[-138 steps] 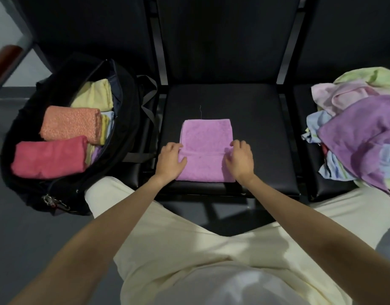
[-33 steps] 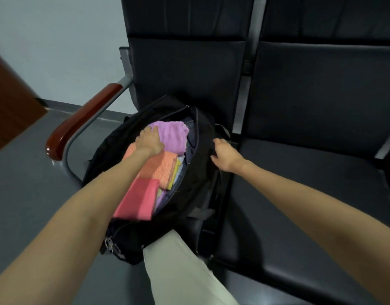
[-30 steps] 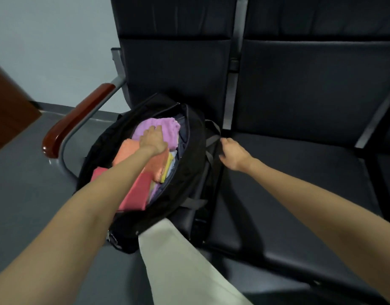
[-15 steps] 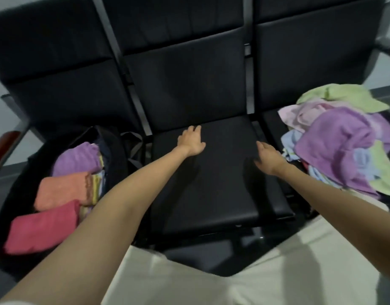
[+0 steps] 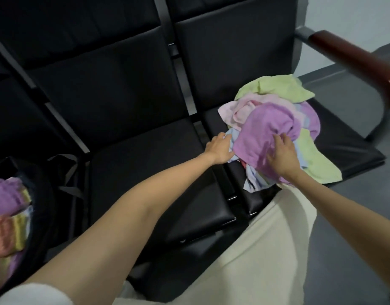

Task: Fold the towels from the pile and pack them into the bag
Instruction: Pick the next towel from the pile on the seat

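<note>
At far left, the open black bag (image 5: 43, 208) holds folded towels (image 5: 7, 214), a purple one uppermost in view above orange and red ones. The middle seat (image 5: 150, 164) separates it from the left hand (image 5: 219, 148), whose relaxed fingers touch the near edge of the towel pile (image 5: 275, 128). On the right seat (image 5: 348, 144), the right hand (image 5: 282, 156) rests spread on the pile's purple towel (image 5: 262, 130); no pinch is visible.

A pile of towels (image 5: 277, 126) is lying on the seat (image 5: 348, 146) to my right. The bag (image 5: 42, 208) is sitting far left, with folded towels (image 5: 7, 216) lying inside it.
</note>
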A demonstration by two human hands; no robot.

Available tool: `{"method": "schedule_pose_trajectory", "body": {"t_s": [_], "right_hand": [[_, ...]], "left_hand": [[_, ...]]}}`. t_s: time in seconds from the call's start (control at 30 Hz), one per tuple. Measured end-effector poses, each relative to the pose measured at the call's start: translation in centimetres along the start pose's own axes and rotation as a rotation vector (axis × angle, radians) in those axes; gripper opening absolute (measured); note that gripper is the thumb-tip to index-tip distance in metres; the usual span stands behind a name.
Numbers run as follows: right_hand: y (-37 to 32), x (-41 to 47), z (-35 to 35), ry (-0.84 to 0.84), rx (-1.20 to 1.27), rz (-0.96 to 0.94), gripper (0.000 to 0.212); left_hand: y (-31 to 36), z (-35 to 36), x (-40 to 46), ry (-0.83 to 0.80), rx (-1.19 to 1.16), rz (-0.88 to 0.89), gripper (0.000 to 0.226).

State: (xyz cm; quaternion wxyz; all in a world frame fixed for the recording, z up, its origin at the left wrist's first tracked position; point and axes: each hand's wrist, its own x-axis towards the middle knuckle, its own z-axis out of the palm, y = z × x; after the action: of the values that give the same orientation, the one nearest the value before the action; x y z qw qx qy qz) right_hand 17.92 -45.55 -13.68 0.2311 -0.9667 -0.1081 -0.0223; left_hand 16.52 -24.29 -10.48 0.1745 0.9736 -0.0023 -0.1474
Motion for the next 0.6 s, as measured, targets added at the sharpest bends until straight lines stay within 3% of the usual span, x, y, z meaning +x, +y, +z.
{"method": "schedule_pose_trajectory", "body": {"t_s": [0.1,0.3,0.5,0.6], "right_hand": [[1.0,2.1,-0.3,0.052,0.105,0.008,0.056],[1.4,6.1,-0.8,0.103,0.306,0.245,0.057],[1.8,7.1,-0.3,0.178,0.612,0.487,0.033],[-0.4,5.8,-1.1,0.288,0.738,0.457,0.026]], "left_hand": [[1.6,0.7,2.7,-0.001,-0.061,-0.005,0.068],[3.8,2.5,6.7,-0.023,-0.277,-0.147,0.091],[5.8,3.8,7.2,0.195,-0.495,-0.246,0.032],[5.5,2.1,5.4,0.4,-0.713,-0.201,0.012]]}}
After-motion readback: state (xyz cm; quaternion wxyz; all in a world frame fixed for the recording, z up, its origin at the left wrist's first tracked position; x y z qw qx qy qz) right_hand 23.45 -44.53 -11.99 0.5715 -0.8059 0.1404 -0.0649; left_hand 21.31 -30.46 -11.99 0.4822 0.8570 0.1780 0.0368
